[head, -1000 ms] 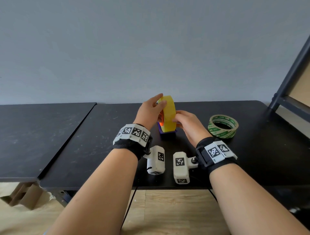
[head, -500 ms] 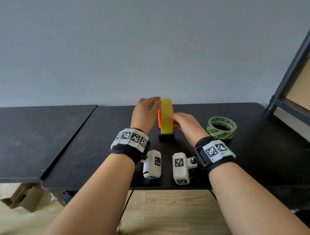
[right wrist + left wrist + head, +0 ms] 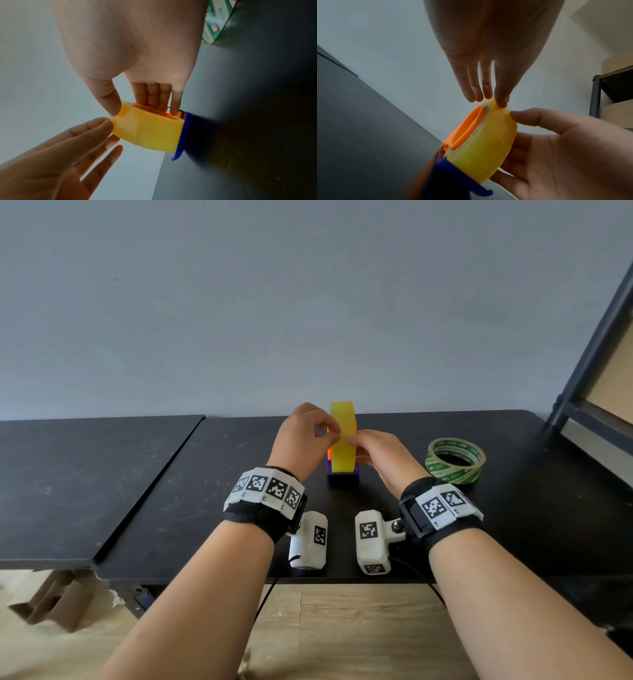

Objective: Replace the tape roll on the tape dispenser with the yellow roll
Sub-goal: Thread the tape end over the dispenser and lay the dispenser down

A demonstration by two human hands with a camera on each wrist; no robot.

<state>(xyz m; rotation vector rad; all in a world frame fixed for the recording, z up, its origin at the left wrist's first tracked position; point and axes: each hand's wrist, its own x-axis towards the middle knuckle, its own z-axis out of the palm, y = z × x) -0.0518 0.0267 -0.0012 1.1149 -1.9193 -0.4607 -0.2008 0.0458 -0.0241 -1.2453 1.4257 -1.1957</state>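
Observation:
The yellow roll (image 3: 342, 446) stands upright on the dispenser's orange hub (image 3: 465, 128), above the blue base (image 3: 342, 475). My left hand (image 3: 334, 431) is at the roll's left side, and its thumb and fingertips (image 3: 500, 102) pinch the upper rim. From the right, my right hand (image 3: 352, 441) holds the roll: the thumb (image 3: 112, 106) lies on the tread and the fingers (image 3: 154, 100) press the hub's side. Whether the roll sits fully on the hub is hidden by the hands.
A green-printed tape roll (image 3: 455, 460) lies flat on the black table (image 3: 205, 491), to the right of the dispenser. A second black table (image 3: 68, 474) adjoins on the left. A dark shelf frame (image 3: 589, 354) rises at the far right. Cardboard (image 3: 54, 601) lies on the floor below.
The yellow roll has gone from tilted to upright on the hub. My left fingers have come down from the roll's top to its near rim. The right hand stays on the right side.

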